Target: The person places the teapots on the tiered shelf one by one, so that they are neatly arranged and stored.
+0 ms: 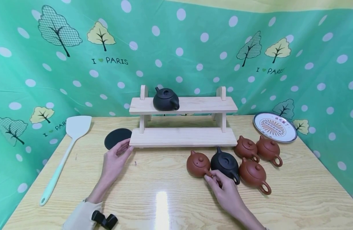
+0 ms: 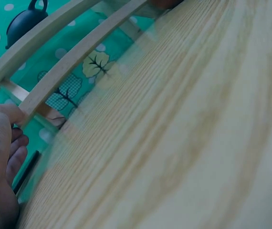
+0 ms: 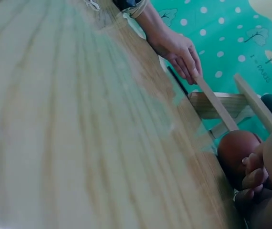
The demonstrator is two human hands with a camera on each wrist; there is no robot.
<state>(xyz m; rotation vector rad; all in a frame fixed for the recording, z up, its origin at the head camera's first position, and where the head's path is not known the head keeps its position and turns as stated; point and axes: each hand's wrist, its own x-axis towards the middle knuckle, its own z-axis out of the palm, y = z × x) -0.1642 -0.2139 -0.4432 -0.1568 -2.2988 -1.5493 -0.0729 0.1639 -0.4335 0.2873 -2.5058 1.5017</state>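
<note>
Your left forearm slants forward from the lower left, pale sleeve at the wrist, while your right forearm angles in from the lower right, its hand pointing up and inward. Your left hand (image 1: 116, 161) pinches the left end of the lower board of the two-tier wooden rack (image 1: 182, 137), thumb at the front corner. Your right hand (image 1: 226, 191) has its fingers curled on the handle of the reddish-brown teapot (image 1: 198, 164), which sits in front of the rack, just left of a matte black teapot (image 1: 224, 163). The brown pot is round and smooth, with a domed, knobbed lid; the rack is pale, plain planks, and the table (image 1: 136, 198) shows glossy, streaked wood grain
</note>
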